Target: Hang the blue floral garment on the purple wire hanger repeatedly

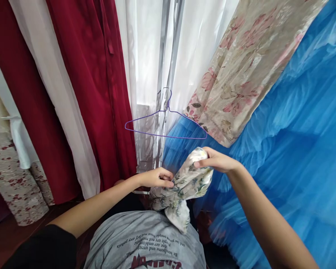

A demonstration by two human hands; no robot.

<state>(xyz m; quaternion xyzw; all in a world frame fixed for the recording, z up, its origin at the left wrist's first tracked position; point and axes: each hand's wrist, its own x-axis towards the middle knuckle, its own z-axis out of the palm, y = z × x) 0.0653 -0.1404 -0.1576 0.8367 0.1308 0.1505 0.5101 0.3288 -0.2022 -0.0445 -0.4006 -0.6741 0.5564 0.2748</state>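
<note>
A small floral-print garment (pixel 182 190) hangs bunched between both my hands in front of my chest. My left hand (pixel 156 177) pinches its lower left edge with closed fingers. My right hand (pixel 215 160) grips its top, fingers closed over the cloth. Just above the hands a purple wire hanger (pixel 165 129) hangs empty from a metal rail upright (pixel 164 74).
Clothes hang all around: dark red dresses (pixel 95 93) and white fabric (pixel 58 97) on the left, sheer white cloth behind the hanger, a beige rose-print garment (pixel 246 63) and a big blue tulle skirt (pixel 296 149) on the right. Dark wooden floor (pixel 5 239) shows at lower left.
</note>
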